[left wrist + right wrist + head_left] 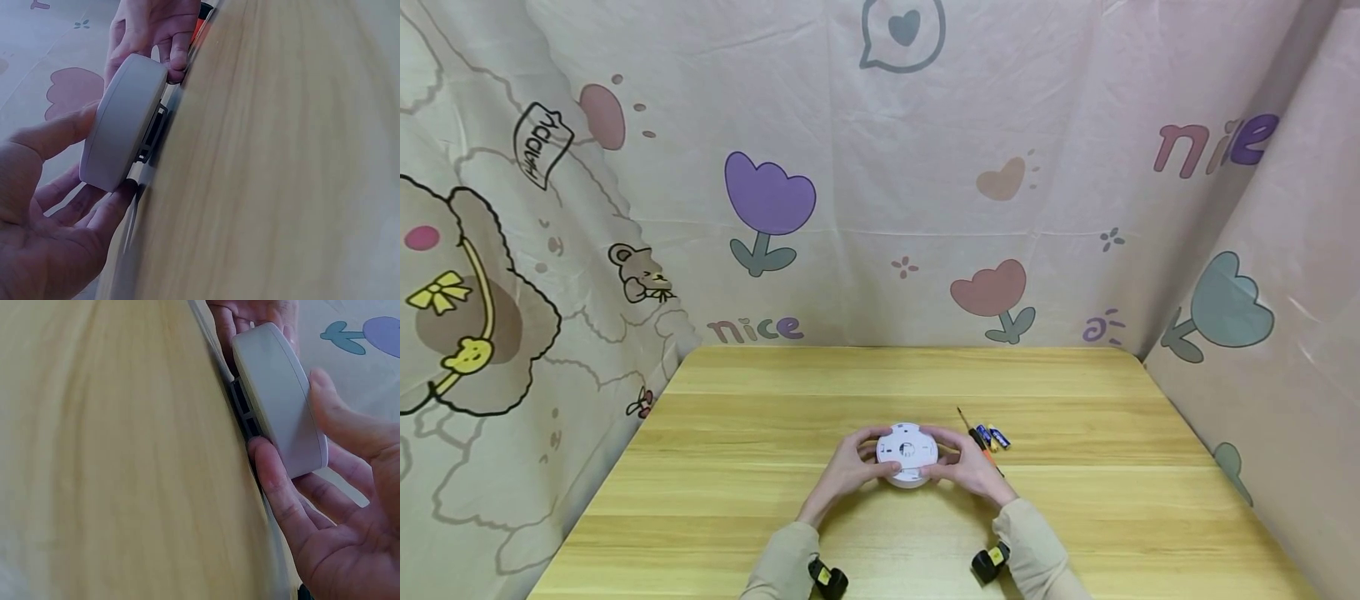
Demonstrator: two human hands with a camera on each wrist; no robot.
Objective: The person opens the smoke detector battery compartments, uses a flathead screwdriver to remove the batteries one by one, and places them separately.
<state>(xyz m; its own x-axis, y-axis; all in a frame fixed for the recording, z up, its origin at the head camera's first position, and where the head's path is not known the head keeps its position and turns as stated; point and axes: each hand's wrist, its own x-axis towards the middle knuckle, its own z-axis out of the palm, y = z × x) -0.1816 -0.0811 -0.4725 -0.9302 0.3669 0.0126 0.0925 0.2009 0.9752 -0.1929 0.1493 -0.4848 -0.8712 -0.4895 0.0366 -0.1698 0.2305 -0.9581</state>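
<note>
A round white smoke detector [917, 462] is held between both hands over the table, its flat slotted face up in the head view. My left hand [848, 463] grips its left edge, thumb on the face and fingers around the side. On the opposite edge, my right hand [972, 468] holds it the same way. From the left wrist view, the detector's smooth side wall [124, 125] shows, with a dark raised frame [152, 134] on its underside close over the tabletop. The same frame [244, 406] appears in the right wrist view beside my right fingertips.
Just beyond my right hand lie a screwdriver [975, 436] with a black and orange handle and several blue batteries [999, 437]. They rest on the wooden table [760, 417]. Patterned cloth [880, 200] hangs behind the table and along both sides.
</note>
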